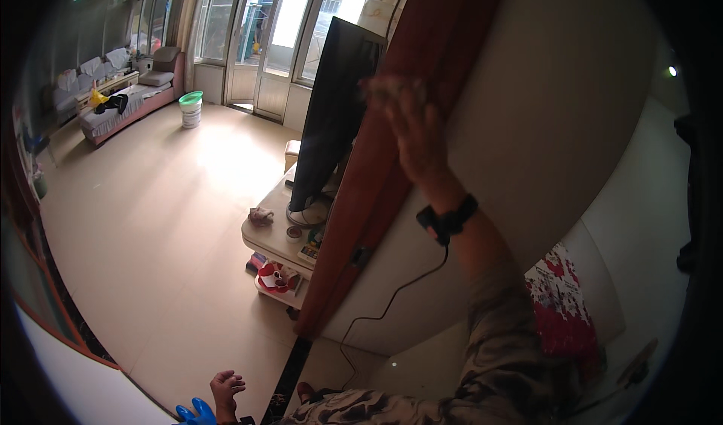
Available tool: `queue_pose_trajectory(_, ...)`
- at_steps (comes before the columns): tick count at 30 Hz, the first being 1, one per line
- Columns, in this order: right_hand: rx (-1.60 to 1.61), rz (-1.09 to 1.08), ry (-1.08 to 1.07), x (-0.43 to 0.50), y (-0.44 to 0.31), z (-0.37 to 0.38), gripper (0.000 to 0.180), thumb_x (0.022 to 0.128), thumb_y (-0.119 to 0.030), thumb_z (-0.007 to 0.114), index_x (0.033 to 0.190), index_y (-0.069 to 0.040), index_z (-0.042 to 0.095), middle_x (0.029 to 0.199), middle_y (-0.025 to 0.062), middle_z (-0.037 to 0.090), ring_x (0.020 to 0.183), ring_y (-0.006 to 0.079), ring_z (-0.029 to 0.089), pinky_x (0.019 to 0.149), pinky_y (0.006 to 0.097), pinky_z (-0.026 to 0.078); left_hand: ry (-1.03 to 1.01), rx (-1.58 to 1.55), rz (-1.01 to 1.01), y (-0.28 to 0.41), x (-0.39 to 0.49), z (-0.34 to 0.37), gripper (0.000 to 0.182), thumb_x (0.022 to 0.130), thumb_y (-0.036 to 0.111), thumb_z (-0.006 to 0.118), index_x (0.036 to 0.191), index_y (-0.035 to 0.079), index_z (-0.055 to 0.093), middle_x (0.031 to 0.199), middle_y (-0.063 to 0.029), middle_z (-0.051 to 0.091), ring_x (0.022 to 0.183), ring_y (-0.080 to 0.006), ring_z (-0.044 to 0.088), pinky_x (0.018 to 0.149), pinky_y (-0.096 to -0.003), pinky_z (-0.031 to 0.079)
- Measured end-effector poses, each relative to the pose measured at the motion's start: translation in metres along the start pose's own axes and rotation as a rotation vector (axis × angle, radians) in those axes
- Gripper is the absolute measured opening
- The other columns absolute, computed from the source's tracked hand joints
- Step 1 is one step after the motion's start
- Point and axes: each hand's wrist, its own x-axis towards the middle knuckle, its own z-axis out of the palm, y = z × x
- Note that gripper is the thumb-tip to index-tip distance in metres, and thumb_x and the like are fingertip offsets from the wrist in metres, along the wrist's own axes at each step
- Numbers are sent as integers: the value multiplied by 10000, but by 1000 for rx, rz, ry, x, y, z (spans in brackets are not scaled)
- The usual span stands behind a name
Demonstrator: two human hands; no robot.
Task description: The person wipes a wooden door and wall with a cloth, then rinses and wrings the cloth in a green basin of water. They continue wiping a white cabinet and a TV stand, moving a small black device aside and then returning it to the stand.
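My right hand (415, 134) is raised against the reddish-brown wooden door frame (361, 199). Under its fingers is a crumpled cloth (390, 89), blurred and pressed to the wood. A black band with a cable (390, 303) hanging from it circles the right wrist. Low in the view, my left hand (227, 388) hangs in the air with its fingers loosely bent and apart, and nothing shows in it. Right beside it is a bright blue object (196, 412), perhaps a rubber glove, cut off by the lower rim.
Just beyond the frame, a television (339, 103) stands on a pale cabinet (257, 238) with a rag (261, 216) and a tape roll (294, 233). Farther off are a bucket with a green basin (191, 109) and a sofa (130, 103). A dark threshold strip (285, 380) crosses the floor.
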Motion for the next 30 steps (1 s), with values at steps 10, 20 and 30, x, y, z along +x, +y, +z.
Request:
queue_pose_trajectory(10, 40, 28, 131, 23, 75, -7, 407, 869, -13, 500, 1271, -74, 480, 1385, 167, 413, 1074, 358, 522, 766, 444, 454, 31, 61, 60, 43, 9, 11, 214, 798, -10, 525, 1007, -58, 533, 795, -178, 636, 619, -245, 652, 510, -315, 566)
queue_pose_trajectory(20, -314, 87, 478, 100, 101, -18, 230, 951, -92, 420, 1069, 35, 572, 1075, 134, 601, 875, 304, 526, 758, 373, 424, -117, 153, 5, 47, 26, 64, 258, 800, 20, 559, 1042, -69, 550, 843, -180, 647, 668, -236, 663, 566, -311, 572)
queue_pose_trajectory(30, -32, 160, -117, -140, -85, 19, 304, 865, 1, 507, 1168, 7, 525, 1324, 183, 465, 929, 300, 519, 728, 382, 474, -177, 282, -123, 69, 44, 41, 241, 815, 38, 576, 1041, -46, 566, 845, -143, 657, 685, -210, 663, 584, -290, 565)
